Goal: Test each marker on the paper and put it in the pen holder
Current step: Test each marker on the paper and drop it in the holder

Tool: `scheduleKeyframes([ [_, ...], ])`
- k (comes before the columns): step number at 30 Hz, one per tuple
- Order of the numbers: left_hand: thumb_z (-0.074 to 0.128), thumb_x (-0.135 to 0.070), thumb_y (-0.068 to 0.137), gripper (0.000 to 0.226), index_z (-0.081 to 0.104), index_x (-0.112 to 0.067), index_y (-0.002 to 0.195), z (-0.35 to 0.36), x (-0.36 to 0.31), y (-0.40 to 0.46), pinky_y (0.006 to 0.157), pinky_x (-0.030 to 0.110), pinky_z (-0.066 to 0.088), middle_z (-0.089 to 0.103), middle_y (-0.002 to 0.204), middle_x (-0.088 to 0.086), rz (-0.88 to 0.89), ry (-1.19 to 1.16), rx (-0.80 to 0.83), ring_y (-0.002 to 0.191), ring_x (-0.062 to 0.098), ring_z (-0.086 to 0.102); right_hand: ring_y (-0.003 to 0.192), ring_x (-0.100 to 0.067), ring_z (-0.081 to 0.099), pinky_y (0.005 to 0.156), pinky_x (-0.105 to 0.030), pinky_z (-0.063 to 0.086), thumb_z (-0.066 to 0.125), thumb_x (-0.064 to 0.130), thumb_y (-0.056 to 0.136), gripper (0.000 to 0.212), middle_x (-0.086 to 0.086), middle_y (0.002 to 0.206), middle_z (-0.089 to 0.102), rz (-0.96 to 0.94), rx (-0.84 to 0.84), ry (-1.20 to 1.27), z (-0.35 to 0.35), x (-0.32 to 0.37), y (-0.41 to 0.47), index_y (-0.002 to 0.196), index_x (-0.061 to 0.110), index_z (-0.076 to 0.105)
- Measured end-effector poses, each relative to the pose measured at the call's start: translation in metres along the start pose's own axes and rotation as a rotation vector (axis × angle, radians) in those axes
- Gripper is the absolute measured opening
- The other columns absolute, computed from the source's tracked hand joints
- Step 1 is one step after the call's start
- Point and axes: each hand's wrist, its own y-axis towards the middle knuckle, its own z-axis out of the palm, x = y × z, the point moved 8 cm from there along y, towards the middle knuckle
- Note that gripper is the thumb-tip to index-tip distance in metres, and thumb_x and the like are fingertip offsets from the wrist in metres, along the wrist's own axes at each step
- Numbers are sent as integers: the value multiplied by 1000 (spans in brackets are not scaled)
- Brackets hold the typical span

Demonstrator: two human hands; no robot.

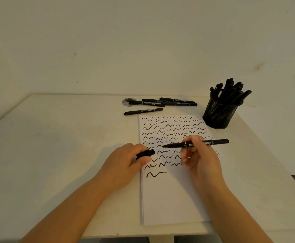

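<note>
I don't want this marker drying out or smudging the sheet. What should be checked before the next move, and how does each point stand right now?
1. Cap off the marker: ok, the left hand holds the black cap apart from it.
2. Grip: ok, the right hand holds the uncapped marker by its barrel.
3. Tip on paper: cannot tell, the tip is over the squiggled rows, contact unclear.
4. Free writing space: ok, the lower part of the paper is blank.
5. Room in the mesh pen holder: cannot tell, it looks crowded with markers.
6. Untested markers left: not ok, several lie on the table.
</note>
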Motion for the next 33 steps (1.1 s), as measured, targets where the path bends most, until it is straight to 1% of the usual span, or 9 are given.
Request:
scheduleKeyframes([
  [3, 52, -36, 89, 10, 60, -32, 92, 0, -4, 0, 58, 13, 29, 51, 74, -15, 17, -6, 4, 68, -3, 45, 42, -14, 45, 40, -20, 36, 42, 13, 94, 30, -6, 49, 56, -14, 28, -52, 3, 0, -1, 70, 15, 61],
  [8, 53, -39, 88, 9, 60, -34, 89, -1, -6, -1, 61, 18, 34, 53, 74, -14, 26, -28, -7, 73, 1, 47, 43, -15, 46, 41, -22, 39, 43, 9, 93, 29, -7, 50, 58, -23, 58, -78, 6, 1, -3, 68, 16, 56],
  [13, 47, -46, 82, 22, 62, -33, 91, -1, -11, -1, 61, 16, 35, 54, 72, -16, 43, -53, -9, 76, -1, 47, 43, -14, 48, 41, -20, 40, 43, 7, 93, 40, -6, 50, 59, -41, 84, -156, 11, 1, -6, 61, 25, 58],
  [16, 48, -45, 83, 21, 63, -32, 92, -1, -11, -2, 62, 21, 37, 56, 74, -12, 51, -49, -13, 75, 3, 47, 45, -15, 51, 44, -21, 42, 45, 5, 92, 26, -8, 54, 63, -56, 116, -222, 16, 3, -9, 71, 17, 54],
  [19, 48, -47, 83, 22, 62, -31, 88, -4, -13, -2, 60, 13, 34, 53, 69, -17, 75, -51, -43, 74, -1, 47, 47, -16, 54, 44, -22, 44, 47, 3, 91, 16, -9, 59, 67, -49, 156, -253, 22, 2, -12, 78, 11, 52],
  [23, 42, -46, 85, 29, 61, -25, 85, -9, -21, -3, 62, 9, 34, 55, 75, -24, 156, -151, -90, 69, -1, 49, 49, -14, 55, 45, -21, 44, 54, -1, 87, 14, -7, 61, 67, -75, 232, -295, 32, 4, -16, 78, 10, 56],
  [26, 38, -57, 85, 23, 52, -39, 81, -12, -25, -7, 55, 11, 33, 54, 70, -22, 173, -183, -110, 61, 3, 47, 50, -11, 54, 45, -20, 43, 59, -4, 82, 13, -4, 60, 66, -100, 291, -329, 37, 5, -18, 79, 9, 59],
  [28, 34, -64, 84, 28, 49, -42, 78, -13, -27, -8, 52, 12, 31, 53, 65, -21, 175, -183, -124, 56, 4, 44, 49, -10, 53, 45, -20, 43, 60, -4, 81, 14, -4, 59, 64, -107, 306, -331, 37, 5, -18, 79, 10, 60],
  [33, 36, -51, 83, 26, 52, -33, 75, -10, -27, -8, 47, 12, 28, 51, 55, -20, 143, -215, -109, 47, 5, 41, 52, -18, 52, 47, -22, 43, 61, -3, 81, 16, -13, 62, 61, -120, 288, -327, 34, 3, -16, 76, 12, 62],
])
